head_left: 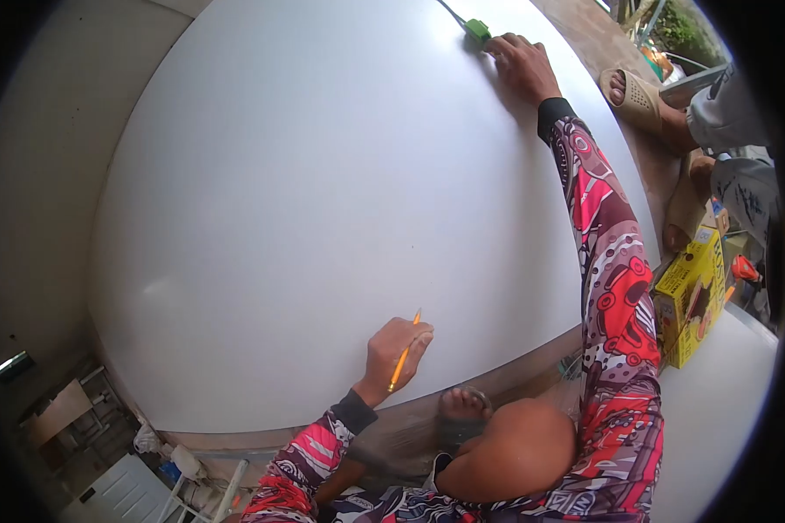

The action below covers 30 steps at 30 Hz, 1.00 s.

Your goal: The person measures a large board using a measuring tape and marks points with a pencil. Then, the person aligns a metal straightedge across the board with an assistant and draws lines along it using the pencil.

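A large white sheet (323, 192) fills the middle of the view. Over its near edge, my left hand (392, 353) is closed around a yellow-orange pencil (400, 366), whose point faces away from me. At the sheet's far right, my right hand (525, 70) reaches out with fingers bent against a small green tape measure (477, 32). A thin grey strip runs from the tape measure past the upper edge of the view. Part of the green case is covered by my fingertips.
To the right stand another person's sandalled feet (634, 96). A yellow printed box (693, 296) lies nearer me, beside my right sleeve and a second pale sheet (724, 401). My bare knee (523, 449) is close to the near edge. Frames and a white panel (126, 492) are at lower left.
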Each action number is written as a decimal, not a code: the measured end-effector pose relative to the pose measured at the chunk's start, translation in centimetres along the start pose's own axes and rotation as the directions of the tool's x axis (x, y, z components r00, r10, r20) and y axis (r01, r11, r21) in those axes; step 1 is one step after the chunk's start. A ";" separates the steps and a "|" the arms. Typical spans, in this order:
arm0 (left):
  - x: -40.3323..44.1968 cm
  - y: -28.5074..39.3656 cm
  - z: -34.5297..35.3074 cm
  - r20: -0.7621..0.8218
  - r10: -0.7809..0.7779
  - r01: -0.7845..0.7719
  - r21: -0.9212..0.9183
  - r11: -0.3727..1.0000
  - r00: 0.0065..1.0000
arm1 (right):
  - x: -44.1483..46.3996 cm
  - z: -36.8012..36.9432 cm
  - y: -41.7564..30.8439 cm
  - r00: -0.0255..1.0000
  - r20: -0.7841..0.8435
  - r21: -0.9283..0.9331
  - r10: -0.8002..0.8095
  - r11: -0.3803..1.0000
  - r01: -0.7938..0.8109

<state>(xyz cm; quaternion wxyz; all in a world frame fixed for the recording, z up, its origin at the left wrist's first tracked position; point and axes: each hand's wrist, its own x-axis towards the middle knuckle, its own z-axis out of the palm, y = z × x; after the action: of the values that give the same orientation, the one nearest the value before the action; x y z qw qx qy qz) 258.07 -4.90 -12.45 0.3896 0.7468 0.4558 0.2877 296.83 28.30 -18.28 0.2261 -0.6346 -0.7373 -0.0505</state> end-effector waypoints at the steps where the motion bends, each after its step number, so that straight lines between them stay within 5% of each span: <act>1: -1.4 -0.7 0.8 0.008 -0.029 0.029 -0.018 0.999 1.000 | 0.1 1.2 1.0 0.997 0.066 0.159 0.036 0.986 -0.046; 3: -5.3 -1.2 1.2 -0.002 -0.140 0.139 -0.043 0.989 0.990 | 0.2 3.4 1.8 0.982 0.100 0.350 0.159 0.918 -0.184; 4: -6.2 -1.0 0.8 -0.003 -0.181 0.181 -0.049 0.982 0.983 | 0.3 2.4 0.4 0.898 0.303 0.508 0.319 0.743 -0.435; 6: -6.0 -0.9 -2.5 -0.024 -0.219 0.218 -0.039 0.975 0.975 | 2.9 0.4 -3.8 0.860 0.393 0.546 0.327 0.669 -0.504; 8: -5.4 -1.9 -3.9 -0.048 -0.268 0.265 -0.069 0.962 0.962 | 3.6 -0.8 -9.4 0.856 0.487 0.702 0.172 0.507 -0.501; 12: -2.6 -2.7 -4.4 -0.108 -0.320 0.291 -0.225 0.930 0.941 | 5.6 -2.3 -19.1 0.748 0.660 0.708 0.062 0.283 -0.648; 13: -2.4 -2.4 -4.2 -0.127 -0.325 0.283 -0.267 0.921 0.937 | 5.9 -2.6 -21.5 0.751 0.656 0.748 -0.072 0.200 -0.633; 16: -3.1 -0.4 -4.0 -0.137 -0.397 0.295 -0.466 0.834 0.907 | 4.4 -1.9 -30.2 0.792 0.610 0.791 -0.031 0.083 -0.606; 21: -7.8 2.1 -6.2 -0.263 -0.466 0.299 -0.491 0.818 0.845 | 4.3 -2.0 -42.5 0.832 0.553 0.823 -0.035 0.176 -0.540; 23: -9.5 0.2 -6.9 -0.363 -0.500 0.341 -0.421 0.841 0.786 | 6.5 4.5 -44.9 0.888 0.437 0.885 -0.145 0.247 -0.396; 25: -11.4 -1.8 -7.3 -0.431 -0.541 0.401 -0.375 0.835 0.722 | 7.8 10.2 -47.1 0.901 0.377 0.915 -0.214 0.234 -0.328; 28: -11.0 -4.4 -8.6 -0.563 -0.555 0.516 -0.247 0.820 0.612 | 10.7 12.8 -50.6 0.866 0.471 0.882 -0.165 0.113 -0.458; 30: -12.2 -5.1 -11.3 -0.672 -0.477 0.594 -0.069 0.802 0.566 | 10.0 14.6 -52.2 0.894 0.251 0.884 -0.372 0.464 -0.055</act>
<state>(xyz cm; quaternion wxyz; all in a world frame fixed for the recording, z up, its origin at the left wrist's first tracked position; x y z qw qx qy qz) 241.73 -10.91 -11.70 0.2079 0.4502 0.7898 0.3610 241.94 32.83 -16.22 0.3510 -0.3513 -0.7453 0.4448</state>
